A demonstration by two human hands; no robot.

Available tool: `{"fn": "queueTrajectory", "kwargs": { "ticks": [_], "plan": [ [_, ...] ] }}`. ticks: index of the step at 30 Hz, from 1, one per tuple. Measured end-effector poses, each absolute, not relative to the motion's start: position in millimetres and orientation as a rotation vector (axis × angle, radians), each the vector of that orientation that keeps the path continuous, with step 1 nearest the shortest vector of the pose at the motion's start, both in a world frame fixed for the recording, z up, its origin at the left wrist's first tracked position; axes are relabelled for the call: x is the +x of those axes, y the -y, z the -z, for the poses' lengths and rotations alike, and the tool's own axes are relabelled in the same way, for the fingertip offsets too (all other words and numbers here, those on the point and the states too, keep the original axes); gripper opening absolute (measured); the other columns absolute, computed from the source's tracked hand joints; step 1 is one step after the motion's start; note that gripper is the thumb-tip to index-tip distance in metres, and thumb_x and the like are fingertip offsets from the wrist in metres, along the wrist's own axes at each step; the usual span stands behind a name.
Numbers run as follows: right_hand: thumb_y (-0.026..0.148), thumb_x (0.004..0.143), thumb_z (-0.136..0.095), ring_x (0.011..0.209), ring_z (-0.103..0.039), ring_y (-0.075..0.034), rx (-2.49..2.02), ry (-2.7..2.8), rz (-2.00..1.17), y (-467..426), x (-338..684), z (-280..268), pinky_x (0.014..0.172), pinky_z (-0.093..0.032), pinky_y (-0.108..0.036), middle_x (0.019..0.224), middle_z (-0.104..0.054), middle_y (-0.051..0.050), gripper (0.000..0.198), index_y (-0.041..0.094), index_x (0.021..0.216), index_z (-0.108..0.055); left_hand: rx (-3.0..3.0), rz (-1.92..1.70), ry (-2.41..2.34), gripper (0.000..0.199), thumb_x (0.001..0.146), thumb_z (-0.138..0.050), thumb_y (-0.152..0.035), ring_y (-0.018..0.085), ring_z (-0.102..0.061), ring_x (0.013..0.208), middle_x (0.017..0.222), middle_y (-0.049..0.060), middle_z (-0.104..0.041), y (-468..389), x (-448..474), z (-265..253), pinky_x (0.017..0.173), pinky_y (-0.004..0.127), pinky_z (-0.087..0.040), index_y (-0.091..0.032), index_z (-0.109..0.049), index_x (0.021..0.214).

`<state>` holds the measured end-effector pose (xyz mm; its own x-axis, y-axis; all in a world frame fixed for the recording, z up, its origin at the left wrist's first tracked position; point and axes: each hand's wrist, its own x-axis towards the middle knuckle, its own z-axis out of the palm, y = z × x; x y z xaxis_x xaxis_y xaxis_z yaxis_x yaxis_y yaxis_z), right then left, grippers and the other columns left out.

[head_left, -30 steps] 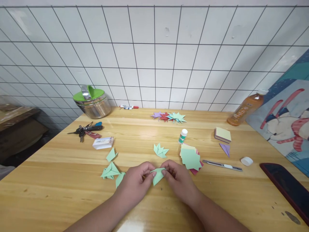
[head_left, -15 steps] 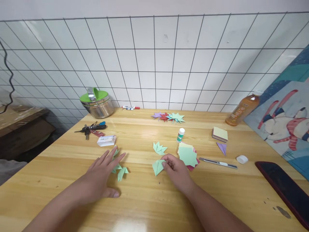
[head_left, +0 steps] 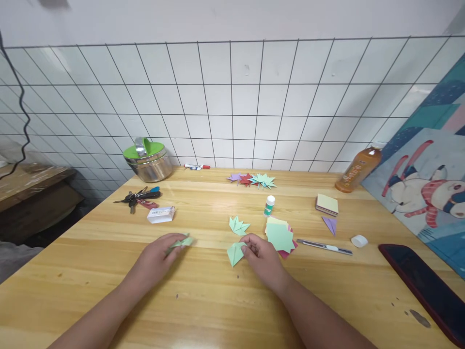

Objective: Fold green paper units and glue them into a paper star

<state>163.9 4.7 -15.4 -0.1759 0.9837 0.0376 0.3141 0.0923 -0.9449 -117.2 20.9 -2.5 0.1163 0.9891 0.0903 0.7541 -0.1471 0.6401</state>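
Note:
My left hand [head_left: 156,257] is closed around folded green paper [head_left: 184,241], whose pale tips stick out past the fingers; the rest is hidden under the palm. Between thumb and fingertips, my right hand [head_left: 263,259] pinches another folded green paper [head_left: 235,254], a kite-like piece held by its right edge at the table. Just behind it lies a fan-shaped green origami piece [head_left: 239,226] with several points. A stack of square coloured paper [head_left: 279,237], green on top, sits right behind the right hand, and a glue stick [head_left: 269,206] stands upright beyond it.
A utility knife [head_left: 324,246], a white cap [head_left: 359,241], a purple folded piece [head_left: 330,225], a paper pad [head_left: 327,204] and a phone [head_left: 421,291] lie to the right. A bottle [head_left: 359,169] leans there. Leftward are an eraser [head_left: 161,214], keys [head_left: 138,196] and a steel pot [head_left: 150,167]. Paper stars [head_left: 250,180] lie near the wall.
My left hand, spread flat over the green folded pieces before, has closed on them and gathered them. My right hand still pinches its green paper. The view has tilted slightly upward.

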Motion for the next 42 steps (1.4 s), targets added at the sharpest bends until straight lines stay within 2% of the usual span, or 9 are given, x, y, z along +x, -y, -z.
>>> {"fn": "queueTrajectory", "kwargs": {
  "ticks": [3,6,15,18,21,25,30,37,42],
  "plan": [
    [0.027,0.08,-0.045,0.053,-0.039,-0.01,-1.318,1.606,-1.121,-5,164,17,0.051,-0.031,-0.021,0.06,-0.044,0.004,0.012,0.02,0.079,-0.055,1.31,-0.923,-1.634,0.03,0.071,-0.066,-0.04,0.025,-0.062,0.092,0.089,0.006,-0.07,-30,-110,-9,0.078,0.03,-0.051,-0.019,-0.066,0.092],
    [0.026,0.08,-0.045,0.053,-0.038,-0.01,-1.318,1.611,-1.119,-6,164,19,0.051,-0.031,-0.021,0.06,-0.043,0.004,0.012,0.02,0.08,-0.055,0.857,-1.188,-1.192,0.018,0.073,-0.065,-0.021,0.018,-0.062,0.097,0.103,0.006,-0.067,-41,-99,-22,0.08,0.021,-0.052,-0.019,-0.063,0.091],
    [0.024,0.079,-0.046,0.053,-0.039,-0.01,-1.32,1.607,-1.115,-8,165,19,0.05,-0.03,-0.021,0.061,-0.043,0.004,0.011,0.02,0.08,-0.056,0.532,-1.155,-0.917,0.024,0.075,-0.049,0.0,0.022,-0.061,0.101,0.106,0.012,-0.064,-45,-75,-39,0.082,0.027,-0.054,-0.012,-0.063,0.091],
    [0.024,0.079,-0.046,0.053,-0.039,-0.01,-1.319,1.61,-1.116,-8,164,19,0.05,-0.03,-0.021,0.061,-0.043,0.004,0.011,0.02,0.081,-0.056,0.531,-1.137,-0.942,0.019,0.074,-0.053,-0.004,0.02,-0.065,0.087,0.091,0.009,-0.067,-41,-81,-38,0.076,0.028,-0.056,-0.013,-0.063,0.086],
    [0.023,0.079,-0.046,0.054,-0.039,-0.01,-1.315,1.609,-1.118,-8,164,19,0.05,-0.03,-0.021,0.061,-0.043,0.004,0.011,0.019,0.08,-0.056,0.642,-1.003,-1.057,0.015,0.067,-0.064,-0.012,0.015,-0.063,0.061,0.068,0.003,-0.062,-33,-100,-41,0.053,0.022,-0.055,-0.016,-0.063,0.081],
    [0.023,0.079,-0.046,0.054,-0.04,-0.01,-1.315,1.61,-1.121,-7,164,19,0.05,-0.03,-0.021,0.061,-0.044,0.004,0.011,0.02,0.08,-0.056,1.008,-0.562,-1.272,0.048,0.065,-0.071,-0.029,0.013,-0.057,0.056,0.069,0.0,-0.06,-20,-132,-50,0.044,0.017,-0.046,-0.026,-0.056,0.11],
    [0.024,0.08,-0.046,0.053,-0.039,-0.01,-1.317,1.632,-1.111,-7,165,22,0.051,-0.031,-0.021,0.061,-0.044,0.005,0.011,0.02,0.08,-0.056,1.271,-0.28,-1.534,0.062,0.065,-0.067,-0.043,0.018,-0.059,0.065,0.076,0.001,-0.061,-16,-154,-40,0.048,0.022,-0.048,-0.029,-0.045,0.122],
    [0.024,0.08,-0.045,0.054,-0.038,-0.01,-1.33,1.632,-1.111,-7,165,20,0.052,-0.031,-0.021,0.061,-0.044,0.004,0.011,0.021,0.081,-0.056,1.529,-0.139,-1.727,0.024,0.066,-0.057,-0.034,0.017,-0.054,0.055,0.065,-0.001,-0.056,-23,-144,-20,0.044,0.022,-0.042,-0.021,-0.049,0.084],
    [0.024,0.08,-0.045,0.054,-0.04,-0.01,-1.315,1.637,-1.113,-8,165,20,0.053,-0.032,-0.021,0.062,-0.046,0.004,0.012,0.02,0.082,-0.057,1.585,-0.104,-1.681,0.022,0.068,-0.055,-0.038,0.018,-0.057,0.064,0.07,0.0,-0.057,-32,-134,-26,0.049,0.022,-0.043,-0.02,-0.053,0.081]
  ]
}}
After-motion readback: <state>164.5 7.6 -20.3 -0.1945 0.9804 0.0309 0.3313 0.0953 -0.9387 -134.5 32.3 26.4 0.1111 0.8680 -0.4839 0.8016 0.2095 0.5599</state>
